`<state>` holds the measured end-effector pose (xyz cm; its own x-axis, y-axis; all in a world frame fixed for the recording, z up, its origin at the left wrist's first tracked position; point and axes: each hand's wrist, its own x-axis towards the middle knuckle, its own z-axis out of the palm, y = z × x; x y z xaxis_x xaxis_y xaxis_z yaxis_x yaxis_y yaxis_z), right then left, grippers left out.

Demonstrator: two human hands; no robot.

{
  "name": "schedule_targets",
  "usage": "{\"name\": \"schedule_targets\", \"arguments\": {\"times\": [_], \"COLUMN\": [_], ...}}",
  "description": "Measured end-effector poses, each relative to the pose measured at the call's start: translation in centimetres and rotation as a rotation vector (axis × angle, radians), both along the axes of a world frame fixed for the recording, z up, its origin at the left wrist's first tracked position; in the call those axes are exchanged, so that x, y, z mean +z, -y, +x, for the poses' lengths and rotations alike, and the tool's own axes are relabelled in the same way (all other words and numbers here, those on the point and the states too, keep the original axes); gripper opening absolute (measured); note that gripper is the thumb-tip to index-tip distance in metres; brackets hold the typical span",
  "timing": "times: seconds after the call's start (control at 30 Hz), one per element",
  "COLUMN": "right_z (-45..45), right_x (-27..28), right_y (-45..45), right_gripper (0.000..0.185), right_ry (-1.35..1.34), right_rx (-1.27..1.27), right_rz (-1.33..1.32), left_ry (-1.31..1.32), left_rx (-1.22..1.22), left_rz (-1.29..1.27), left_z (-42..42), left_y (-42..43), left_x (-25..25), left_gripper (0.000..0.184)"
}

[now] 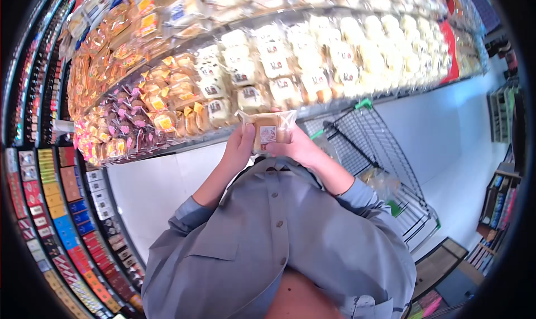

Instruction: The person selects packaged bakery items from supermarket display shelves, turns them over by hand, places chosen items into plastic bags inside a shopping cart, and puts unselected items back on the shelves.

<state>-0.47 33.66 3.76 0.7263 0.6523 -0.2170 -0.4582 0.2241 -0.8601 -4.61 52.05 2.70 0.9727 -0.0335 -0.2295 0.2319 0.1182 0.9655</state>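
Between my two hands, in front of my chest, is a clear-wrapped bread or cake pack (268, 133) with a white printed label facing up. My left hand (241, 145) grips its left edge, the thumb lying along the wrapper. On the right side my right hand (297, 147) closes around the pack, its thumb over the lower front. The fingers behind the pack are hidden. Just beyond it, the shelf holds wrapped white buns (277, 68) with dark-printed labels.
Brown-wrapped breads (120, 56) and purple-marked packs (125, 118) fill the display's left part. A wire shopping cart (385, 162) with bagged goods stands at my right. Boxed goods (64, 224) line shelves on the left. White floor (452, 135) shows beyond the cart.
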Motion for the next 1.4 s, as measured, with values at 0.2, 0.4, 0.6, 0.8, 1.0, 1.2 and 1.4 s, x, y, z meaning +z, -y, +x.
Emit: {"name": "schedule_targets", "arguments": {"times": [0.2, 0.4, 0.6, 0.8, 1.0, 1.2, 1.4], "right_z": [5.1, 13.5, 22.2, 28.3, 30.5, 31.5, 30.4], "right_x": [4.2, 11.5, 16.2, 17.1, 16.6, 15.4, 15.6], "right_y": [-7.8, -13.3, -18.2, -22.8, -25.6, -25.6, -24.8], "right_gripper": [0.063, 0.040, 0.034, 0.035, 0.050, 0.068, 0.068], "right_ry": [0.017, 0.148, 0.133, 0.135, 0.362, 1.047, 1.021], "right_rx": [-0.049, -0.140, -0.096, -0.087, -0.324, -0.434, -0.420], "right_rz": [-0.052, -0.169, -0.135, -0.245, -0.543, -1.258, -1.205], "left_ry": [0.023, 0.145, 0.125, 0.108, 0.094, 0.069, 0.026], "left_rx": [-0.004, -0.114, -0.097, -0.034, 0.010, -0.016, 0.011], "left_rz": [-0.004, -0.003, -0.046, -0.090, -0.135, -0.060, -0.067], "left_z": [1.6, 1.4, 0.4, -0.8, -1.9, -2.6, -1.9], "left_y": [-8.2, -13.6, -17.8, -20.4, -21.9, -22.4, -21.4], "left_x": [4.1, 3.6, 3.4, 2.5, 1.8, 0.5, 1.6], "left_gripper": [0.043, 0.046, 0.043, 0.043, 0.042, 0.048, 0.036]}}
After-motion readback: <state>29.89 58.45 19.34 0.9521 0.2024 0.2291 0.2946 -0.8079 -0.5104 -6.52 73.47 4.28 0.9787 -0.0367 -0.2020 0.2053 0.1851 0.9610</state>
